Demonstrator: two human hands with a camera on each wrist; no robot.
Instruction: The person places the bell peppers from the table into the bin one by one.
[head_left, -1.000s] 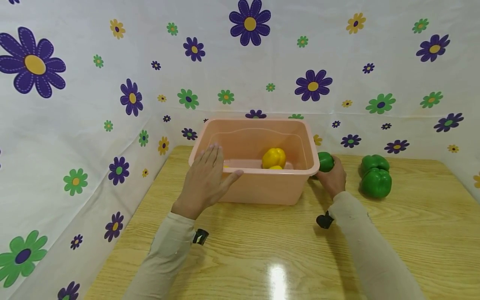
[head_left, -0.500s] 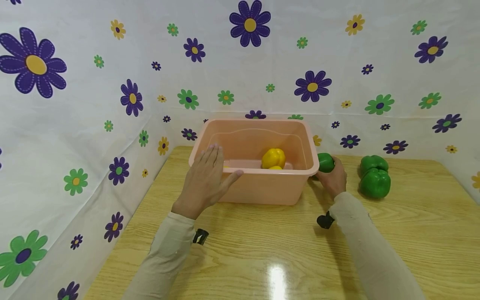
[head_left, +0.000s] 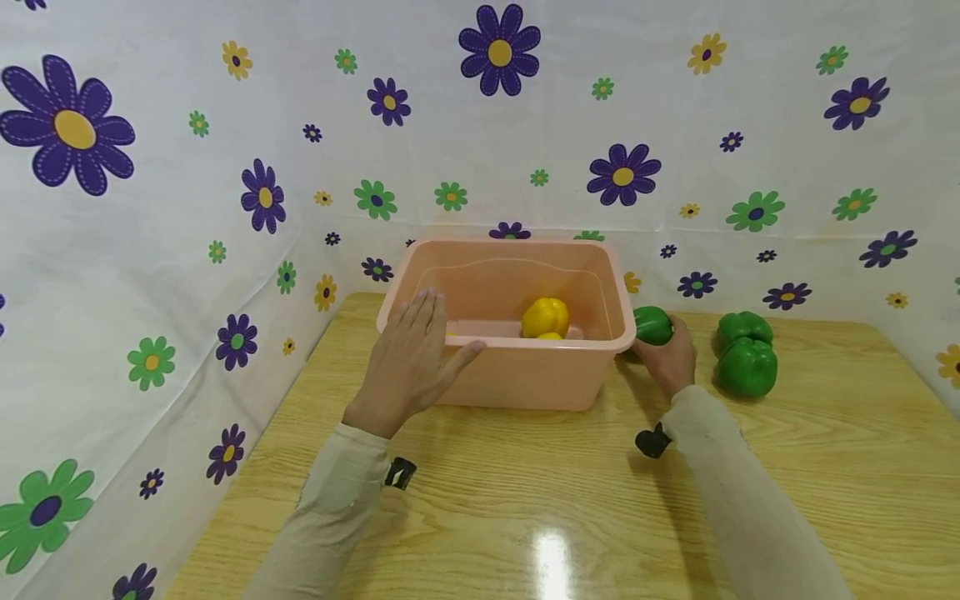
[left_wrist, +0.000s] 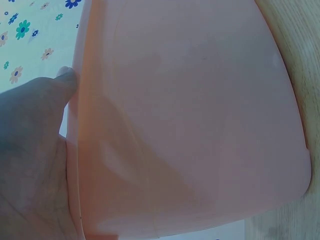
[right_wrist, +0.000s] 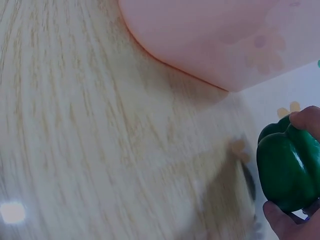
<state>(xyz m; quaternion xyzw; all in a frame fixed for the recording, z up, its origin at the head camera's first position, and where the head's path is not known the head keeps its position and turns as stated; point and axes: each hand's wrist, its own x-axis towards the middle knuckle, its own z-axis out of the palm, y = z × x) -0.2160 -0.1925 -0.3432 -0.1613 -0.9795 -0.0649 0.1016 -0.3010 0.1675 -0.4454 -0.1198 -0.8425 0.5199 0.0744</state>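
Observation:
A pink plastic bin (head_left: 525, 377) stands on the table, with my left hand (head_left: 405, 358) laid flat over its near left rim, fingers straight. The left wrist view has the thumb (left_wrist: 65, 80) touching that rim. Inside the bin lies a yellow bell pepper (head_left: 546, 317), and a second yellow top (head_left: 551, 336) peeks over the near edge. Just right of the bin, my right hand (head_left: 670, 364) grips a green bell pepper (head_left: 652, 325). The right wrist view shows fingers and thumb on opposite sides of this green pepper (right_wrist: 285, 170).
Two more green bell peppers, a nearer one (head_left: 747, 367) and a farther one (head_left: 745, 327), sit together right of my right hand. A flower-printed white sheet (head_left: 480, 150) hangs behind and left of the wooden table (head_left: 495, 492).
The head view has shifted slightly. My right hand, still gripping the green pepper, has edged a little to the right and the pepper has tilted slightly. The left hand keeps its place.

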